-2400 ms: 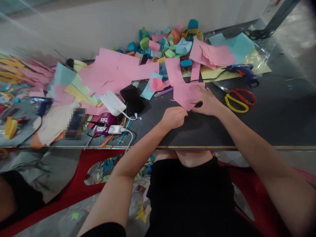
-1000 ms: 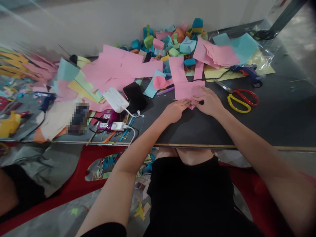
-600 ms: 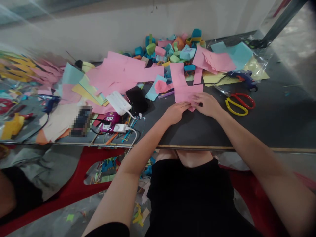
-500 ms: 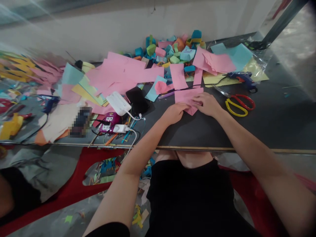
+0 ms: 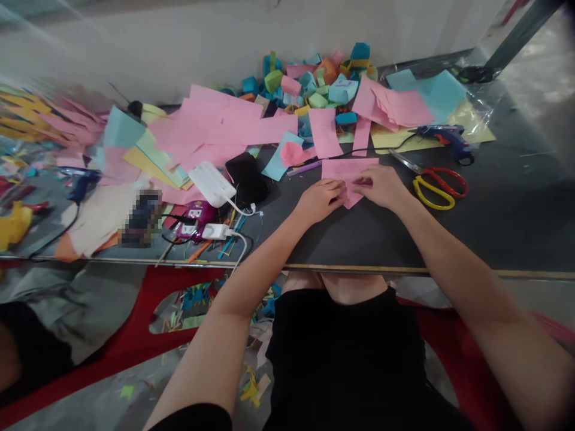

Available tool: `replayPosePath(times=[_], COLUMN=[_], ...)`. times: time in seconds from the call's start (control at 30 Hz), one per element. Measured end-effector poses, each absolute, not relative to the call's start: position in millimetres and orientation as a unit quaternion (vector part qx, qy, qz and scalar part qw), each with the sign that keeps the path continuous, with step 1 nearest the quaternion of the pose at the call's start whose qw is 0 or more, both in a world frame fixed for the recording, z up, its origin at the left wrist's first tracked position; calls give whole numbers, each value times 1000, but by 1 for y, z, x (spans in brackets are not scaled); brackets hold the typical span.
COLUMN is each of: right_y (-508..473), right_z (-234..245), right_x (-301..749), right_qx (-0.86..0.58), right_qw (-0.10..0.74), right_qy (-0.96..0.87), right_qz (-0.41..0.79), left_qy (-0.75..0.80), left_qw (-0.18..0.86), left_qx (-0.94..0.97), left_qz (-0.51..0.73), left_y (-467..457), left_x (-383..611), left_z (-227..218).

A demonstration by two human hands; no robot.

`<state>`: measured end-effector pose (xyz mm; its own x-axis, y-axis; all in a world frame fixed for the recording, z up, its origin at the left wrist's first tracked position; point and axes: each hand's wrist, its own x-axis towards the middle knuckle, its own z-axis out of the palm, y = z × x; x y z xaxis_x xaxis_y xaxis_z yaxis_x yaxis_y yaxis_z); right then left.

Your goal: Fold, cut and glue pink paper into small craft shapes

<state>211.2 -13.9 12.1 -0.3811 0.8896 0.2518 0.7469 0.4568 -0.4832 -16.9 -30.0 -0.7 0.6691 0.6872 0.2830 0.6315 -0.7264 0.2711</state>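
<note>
A folded sheet of pink paper [image 5: 350, 170] lies on the dark tabletop in front of me, its near end narrowing to a point. My left hand [image 5: 322, 199] holds its left side, fingers curved over the lower part. On the right side, my right hand [image 5: 381, 185] has thumb and fingers bent together on the paper, close to the left fingertips. Part of the folded lower end is hidden under the fingers. Just right of my right hand rest scissors [image 5: 442, 182] with red and yellow handles. A purple strip [image 5: 304, 169] lies left of the sheet.
Pink sheets [image 5: 215, 123] and small folded paper pieces [image 5: 309, 87] cover the back. A blue glue gun [image 5: 449, 137] trails its cable behind my hands. A black phone-like object [image 5: 247, 179], white power bank [image 5: 211, 182] and purple power socket [image 5: 195, 215] sit left.
My left fingers have shifted slightly up along the paper and bent more. My right fingers have moved a little right, and more of the sheet shows between the hands. The view has shifted slightly.
</note>
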Motion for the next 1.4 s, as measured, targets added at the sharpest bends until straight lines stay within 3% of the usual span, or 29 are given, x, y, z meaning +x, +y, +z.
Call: replayPosePath(times=[0.63, 0.9, 1.4], right_y=[-18, -19, -22], right_z=[18, 28, 24], right_x=[207, 208, 203], right_qx=[-521, -564, -580], right_qw=[244, 203, 238], right_qy=[-803, -768, -743], right_qz=[157, 228, 236], left_qy=[411, 379, 381], left_qw=[57, 74, 70], left_qx=[893, 903, 899], left_qz=[175, 189, 203], left_y=[-43, -41, -41], left_x=[-7, -8, -8], left_z=[6, 4, 1])
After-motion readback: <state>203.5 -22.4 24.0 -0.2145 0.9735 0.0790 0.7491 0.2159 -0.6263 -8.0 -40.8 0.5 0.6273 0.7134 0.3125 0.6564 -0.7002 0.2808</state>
